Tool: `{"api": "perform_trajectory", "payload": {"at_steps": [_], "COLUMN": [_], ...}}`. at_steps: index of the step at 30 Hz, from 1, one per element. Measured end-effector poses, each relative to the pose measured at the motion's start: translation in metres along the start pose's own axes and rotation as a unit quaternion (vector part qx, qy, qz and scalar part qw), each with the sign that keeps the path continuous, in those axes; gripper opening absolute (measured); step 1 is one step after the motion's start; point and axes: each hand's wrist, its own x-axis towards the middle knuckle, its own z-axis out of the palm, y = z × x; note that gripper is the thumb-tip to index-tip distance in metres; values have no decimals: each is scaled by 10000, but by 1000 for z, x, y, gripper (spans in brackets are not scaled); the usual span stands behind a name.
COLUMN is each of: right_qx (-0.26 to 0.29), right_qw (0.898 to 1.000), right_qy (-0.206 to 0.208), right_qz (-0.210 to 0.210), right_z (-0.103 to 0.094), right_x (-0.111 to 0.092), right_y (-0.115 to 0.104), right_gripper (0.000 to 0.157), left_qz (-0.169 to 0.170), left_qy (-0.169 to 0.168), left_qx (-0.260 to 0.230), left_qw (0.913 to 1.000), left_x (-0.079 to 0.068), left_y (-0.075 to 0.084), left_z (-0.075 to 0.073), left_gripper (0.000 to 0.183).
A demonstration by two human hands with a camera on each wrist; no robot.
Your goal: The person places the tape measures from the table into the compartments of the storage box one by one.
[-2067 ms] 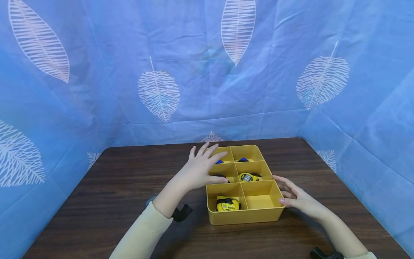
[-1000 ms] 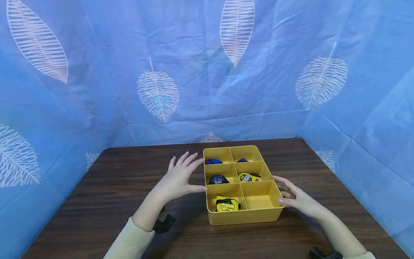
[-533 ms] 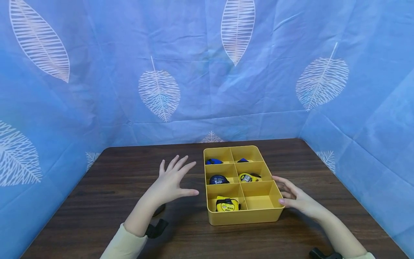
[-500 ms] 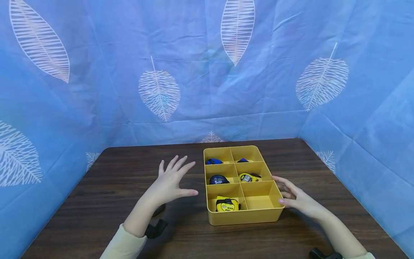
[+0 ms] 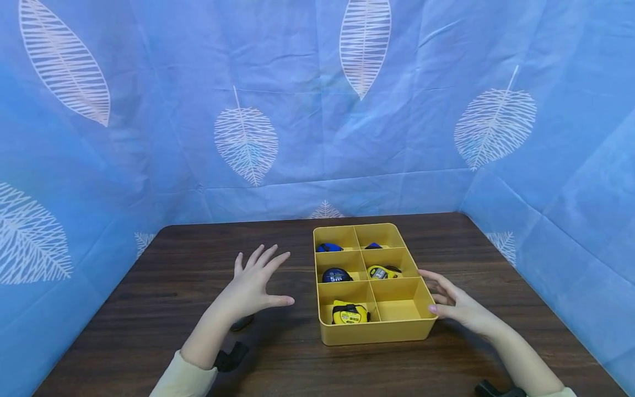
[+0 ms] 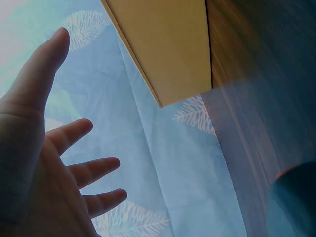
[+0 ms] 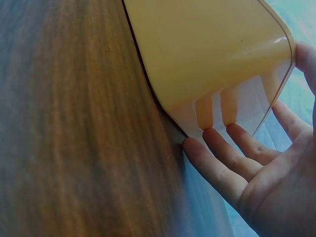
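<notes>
A yellow box with several compartments (image 5: 374, 333) stands on the table. To its left, my left hand (image 5: 250, 289) hovers with fingers spread and nothing in them; the left wrist view shows the same bare palm. The fingertips of my right hand (image 5: 458, 309) touch the box's right wall, and its thumb lies at the rim. Inside are a yellow tape measure (image 5: 350, 312) front left, a dark blue one marked 5m (image 5: 336, 275) middle left, a yellow-and-grey one (image 5: 383, 272) middle right and a blue one (image 5: 328, 247) back left. Another blue piece (image 5: 373, 246) shows back right.
A dark rounded object (image 5: 242, 323) lies on the dark wooden table (image 5: 278, 369), partly hidden by my left wrist; its curved edge (image 6: 296, 202) shows in the left wrist view. Blue cloth with white leaf prints (image 5: 307, 138) hangs behind and on both sides.
My left hand has moved from over the box's left compartments out to the left and toward me, uncovering the blue tape measures there. The right hand and the box have stayed put.
</notes>
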Motion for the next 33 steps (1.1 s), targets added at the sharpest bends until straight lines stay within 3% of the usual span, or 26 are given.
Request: {"api": "perform_trajectory", "payload": {"at_steps": [17,33], "right_qx": [14,21], "right_qw": [10000,9999], "right_qy": [12,88], "right_qz": [-11,110], "right_z": [0,0], "right_x": [0,3], "right_y": [0,0], "right_gripper": [66,67], "left_qz": [-329,-342], "left_qy": [156,-173], "left_qx": [-223,-704], "left_qw": [9991,9968], "left_x": [-15,-23], "left_y": [-30,-67], "left_z": [-9,-12], "left_gripper": [98,102]}}
